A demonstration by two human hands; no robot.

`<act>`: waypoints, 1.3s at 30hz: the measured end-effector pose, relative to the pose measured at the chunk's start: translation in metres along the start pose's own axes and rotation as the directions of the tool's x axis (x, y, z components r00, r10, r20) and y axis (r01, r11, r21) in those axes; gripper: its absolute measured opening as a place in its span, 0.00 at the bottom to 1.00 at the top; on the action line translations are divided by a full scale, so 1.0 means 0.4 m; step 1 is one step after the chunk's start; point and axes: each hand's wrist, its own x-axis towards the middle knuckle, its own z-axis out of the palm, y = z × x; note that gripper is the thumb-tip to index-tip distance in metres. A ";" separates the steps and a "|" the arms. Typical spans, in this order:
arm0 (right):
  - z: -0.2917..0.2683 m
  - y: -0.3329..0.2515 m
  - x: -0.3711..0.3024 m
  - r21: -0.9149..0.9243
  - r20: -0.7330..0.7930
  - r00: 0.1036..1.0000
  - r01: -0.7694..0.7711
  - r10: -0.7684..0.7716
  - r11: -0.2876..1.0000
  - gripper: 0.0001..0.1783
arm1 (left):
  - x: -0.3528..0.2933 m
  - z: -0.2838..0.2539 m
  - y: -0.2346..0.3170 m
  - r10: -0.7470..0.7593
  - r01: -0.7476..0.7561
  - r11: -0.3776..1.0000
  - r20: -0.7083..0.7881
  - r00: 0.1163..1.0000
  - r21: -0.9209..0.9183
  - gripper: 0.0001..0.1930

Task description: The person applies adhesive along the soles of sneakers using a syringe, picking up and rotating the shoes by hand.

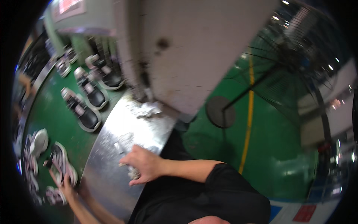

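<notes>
My left hand (pixel 66 187) is at the lower left, its fingers closed round the end of a sneaker (pixel 61 160) with a dark and pinkish upper and a pale sole. The sneaker is over the green belt, beside the metal table's edge. Over the shiny metal table (pixel 108 164), my right hand (pixel 144 165) curls its fingers and thumb round a crumpled whitish lump (pixel 133 173); its material is too blurred to tell. A small pale piece (pixel 118 148) lies on the table just past my right fingers.
Several black sneakers with white soles (pixel 86 115) stand on the green belt (pixel 52 112); paler shoes (pixel 39 142) are at far left. White scraps (pixel 147 109) lie at the table's far end, against a grey machine housing (pixel 186 48). A pedestal fan (pixel 222 112) stands on the right.
</notes>
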 end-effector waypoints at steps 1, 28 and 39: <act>-0.019 0.003 -0.002 -0.055 -0.009 1.000 -0.013 0.012 0.998 0.36 | 0.014 -0.081 -0.045 -0.081 0.081 0.996 -0.007 0.997 0.021 0.33; -0.037 0.054 0.004 -0.004 0.151 0.984 -0.096 0.095 0.995 0.39 | -0.417 0.125 0.104 -0.046 -0.076 0.887 0.253 0.966 0.454 0.55; -0.121 0.032 -0.049 0.461 0.108 0.813 -0.551 0.572 0.695 0.47 | 0.014 0.131 0.028 -0.549 0.466 0.790 0.121 0.827 0.398 0.18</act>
